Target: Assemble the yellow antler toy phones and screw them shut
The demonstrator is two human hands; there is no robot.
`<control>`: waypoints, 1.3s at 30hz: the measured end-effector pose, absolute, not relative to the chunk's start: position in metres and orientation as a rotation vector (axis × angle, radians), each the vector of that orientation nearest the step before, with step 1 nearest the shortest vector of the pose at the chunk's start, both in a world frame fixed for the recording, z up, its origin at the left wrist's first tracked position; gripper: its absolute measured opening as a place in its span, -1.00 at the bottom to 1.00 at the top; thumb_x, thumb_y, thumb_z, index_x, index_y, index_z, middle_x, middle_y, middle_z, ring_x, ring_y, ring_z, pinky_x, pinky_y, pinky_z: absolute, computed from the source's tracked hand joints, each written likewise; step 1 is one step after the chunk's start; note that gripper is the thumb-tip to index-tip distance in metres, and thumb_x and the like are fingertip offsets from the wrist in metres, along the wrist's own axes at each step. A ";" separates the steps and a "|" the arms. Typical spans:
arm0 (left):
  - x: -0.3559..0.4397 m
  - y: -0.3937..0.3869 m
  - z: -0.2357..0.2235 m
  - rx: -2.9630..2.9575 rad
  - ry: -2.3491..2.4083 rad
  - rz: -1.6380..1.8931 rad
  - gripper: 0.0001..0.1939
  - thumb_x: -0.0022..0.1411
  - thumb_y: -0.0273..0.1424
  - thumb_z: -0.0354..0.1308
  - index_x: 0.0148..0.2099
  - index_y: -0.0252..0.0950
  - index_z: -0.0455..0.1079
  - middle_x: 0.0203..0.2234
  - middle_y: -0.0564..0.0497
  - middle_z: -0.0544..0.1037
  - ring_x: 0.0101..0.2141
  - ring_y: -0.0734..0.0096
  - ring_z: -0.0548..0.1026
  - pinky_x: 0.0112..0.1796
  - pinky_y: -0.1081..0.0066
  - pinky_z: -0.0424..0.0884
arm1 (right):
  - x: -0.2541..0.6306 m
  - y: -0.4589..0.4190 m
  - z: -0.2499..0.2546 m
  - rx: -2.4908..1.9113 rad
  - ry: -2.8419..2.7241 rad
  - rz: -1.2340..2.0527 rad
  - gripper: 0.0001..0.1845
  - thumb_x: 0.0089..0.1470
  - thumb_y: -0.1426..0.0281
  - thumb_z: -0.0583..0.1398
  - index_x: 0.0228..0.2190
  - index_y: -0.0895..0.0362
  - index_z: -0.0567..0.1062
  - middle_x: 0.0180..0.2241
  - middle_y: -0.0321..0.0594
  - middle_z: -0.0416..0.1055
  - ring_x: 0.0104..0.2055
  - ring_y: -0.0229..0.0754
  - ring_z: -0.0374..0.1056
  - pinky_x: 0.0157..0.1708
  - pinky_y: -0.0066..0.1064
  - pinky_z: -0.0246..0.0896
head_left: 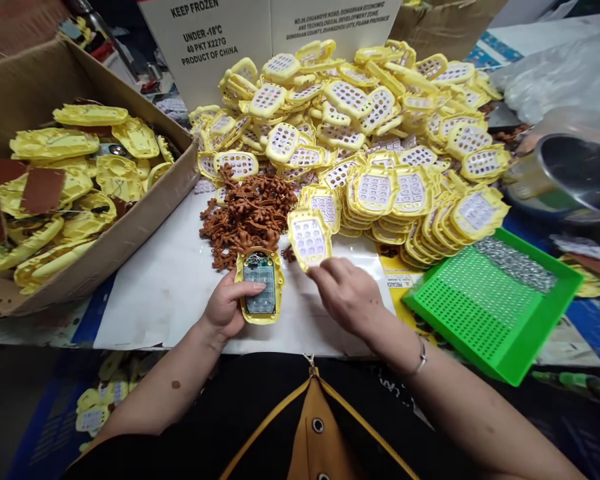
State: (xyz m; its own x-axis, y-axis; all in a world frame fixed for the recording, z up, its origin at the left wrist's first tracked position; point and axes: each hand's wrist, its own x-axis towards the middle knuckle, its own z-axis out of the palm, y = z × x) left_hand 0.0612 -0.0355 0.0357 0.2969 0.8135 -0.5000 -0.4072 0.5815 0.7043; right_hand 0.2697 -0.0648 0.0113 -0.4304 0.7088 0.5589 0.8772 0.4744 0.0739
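Near side of the yellow plastic shell heap, left hand grips a rounded yellow plastic half-shell, right hand pinches a yellow white-grid faceplate; likely light, stiff, so hold rims, off the fragile green circuit board.

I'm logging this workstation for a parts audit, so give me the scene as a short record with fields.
left hand: holds a yellow shell with a circuit board, thumb across the board
right hand: fingers on the lower edge of a yellow keypad cover
brown parts: heap beyond the left hand
keypad pieces: large pile, with stacks nearer the right hand
screws: small metal pieces in a green tray, right side
left side: cardboard box with yellow shells
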 end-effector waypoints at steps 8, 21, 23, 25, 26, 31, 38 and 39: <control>0.063 -0.048 0.043 0.595 0.886 0.717 -0.67 -0.25 -0.56 0.33 -0.30 -0.44 0.51 -0.47 -0.10 0.62 -0.46 0.31 0.56 -0.39 0.42 0.48 | 0.263 -0.110 0.000 -0.825 -2.272 -0.438 -0.79 0.10 0.61 0.14 -0.28 0.12 0.51 -0.45 -0.27 0.42 -0.41 -0.25 0.25 -0.30 -0.35 0.27; 0.067 -0.052 0.041 0.602 0.810 0.516 -0.65 -0.26 -0.58 0.27 -0.28 -0.46 0.54 -0.47 -0.15 0.62 -0.53 0.31 0.54 -0.47 0.42 0.45 | 0.253 -0.108 -0.017 -0.665 -0.521 1.982 -0.43 0.03 -0.03 0.19 -0.03 0.05 0.43 -0.03 -0.12 0.48 0.03 -0.06 0.39 0.10 -0.11 0.24; 0.069 -0.051 0.042 0.617 0.834 0.513 -0.67 -0.24 -0.59 0.26 -0.29 -0.45 0.55 -0.47 -0.15 0.62 -0.55 0.34 0.52 -0.49 0.43 0.44 | 0.251 -0.109 -0.016 -0.628 -0.506 2.005 -0.38 -0.02 -0.03 0.24 0.00 0.04 0.41 0.02 -0.12 0.46 0.06 -0.05 0.38 0.10 -0.12 0.23; 0.070 -0.049 0.040 0.627 0.852 0.519 -0.68 -0.25 -0.60 0.26 -0.30 -0.44 0.54 -0.48 -0.14 0.62 -0.57 0.34 0.52 -0.51 0.43 0.43 | 0.250 -0.109 -0.016 -0.607 -0.514 2.009 -0.33 -0.08 -0.02 0.28 0.02 0.03 0.38 0.05 -0.11 0.43 0.06 -0.05 0.38 0.10 -0.13 0.23; 0.070 -0.048 0.039 0.629 0.856 0.528 -0.68 -0.24 -0.60 0.26 -0.30 -0.45 0.53 -0.48 -0.14 0.62 -0.56 0.32 0.53 -0.50 0.42 0.44 | 0.250 -0.109 -0.016 -0.602 -0.512 1.996 -0.30 -0.11 0.01 0.32 0.03 0.02 0.38 0.07 -0.12 0.42 0.05 -0.05 0.39 0.11 -0.14 0.23; 0.064 -0.044 0.034 0.606 0.844 0.673 -0.58 -0.19 -0.51 0.26 -0.16 -0.43 0.50 -0.31 -0.22 0.63 -0.34 0.06 0.60 -0.28 0.17 0.51 | 0.253 -0.107 -0.022 -0.583 -0.442 1.929 -0.15 -0.31 0.04 0.43 0.05 0.00 0.38 0.03 -0.12 0.45 -0.04 -0.05 0.45 0.03 -0.20 0.30; 0.066 -0.034 0.042 0.506 0.766 0.787 -0.37 0.09 -0.01 0.10 0.08 -0.34 0.38 0.02 -0.28 0.50 -0.12 -0.04 0.55 -0.15 0.04 0.47 | 0.246 -0.102 -0.029 -0.671 -0.385 1.882 -0.18 -0.42 0.06 0.46 -0.07 0.08 0.44 -0.01 -0.07 0.47 -0.04 -0.06 0.44 0.07 -0.20 0.25; 0.068 -0.032 0.042 0.512 0.798 0.799 -0.40 0.12 -0.02 0.09 0.07 -0.33 0.39 -0.02 -0.25 0.53 -0.16 0.02 0.57 -0.18 0.09 0.48 | 0.243 -0.101 -0.027 -0.707 -0.370 1.862 -0.21 -0.43 0.10 0.48 -0.11 0.08 0.46 -0.02 -0.09 0.47 -0.04 -0.06 0.43 0.09 -0.20 0.22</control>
State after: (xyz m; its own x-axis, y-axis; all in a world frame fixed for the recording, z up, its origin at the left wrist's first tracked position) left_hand 0.0682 -0.0325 0.0423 0.4402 0.7886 -0.4293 -0.4300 0.6049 0.6702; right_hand 0.2430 -0.1005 -0.0275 -0.2644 0.9173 -0.2977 -0.7338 -0.3917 -0.5551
